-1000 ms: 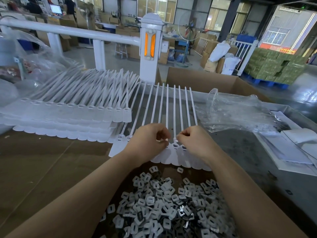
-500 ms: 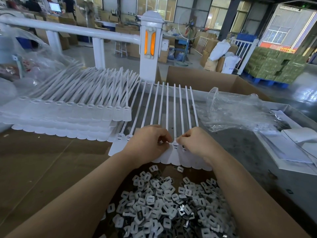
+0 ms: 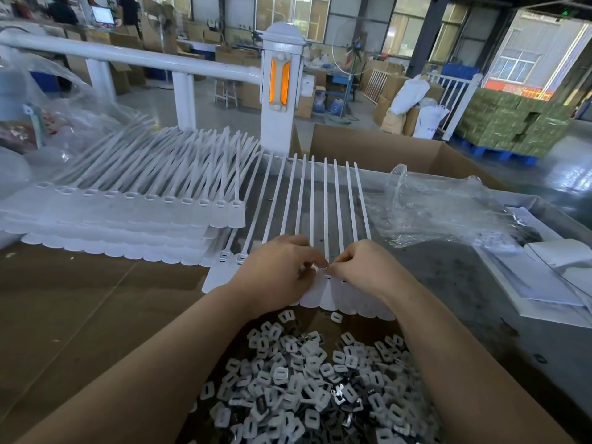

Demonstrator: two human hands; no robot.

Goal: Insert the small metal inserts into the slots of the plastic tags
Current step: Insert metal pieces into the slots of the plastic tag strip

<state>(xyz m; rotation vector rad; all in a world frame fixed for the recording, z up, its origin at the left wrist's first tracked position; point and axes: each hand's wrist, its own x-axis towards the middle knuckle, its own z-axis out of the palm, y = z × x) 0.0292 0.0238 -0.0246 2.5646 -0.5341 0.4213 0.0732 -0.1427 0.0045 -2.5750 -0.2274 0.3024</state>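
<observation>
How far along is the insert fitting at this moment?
Done: two tags at the row's left end show dark filled slots. In hand: left hand and right hand meet, fingers curled, at a mid-row tag slot; any insert they hold is hidden. Left: the big stack behind has pale slots, and the insert pile is large.

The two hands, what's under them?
The left hand and right hand rest on a row of white tags. Their fingers cover the slots there, so any insert being pushed is hidden.
</observation>
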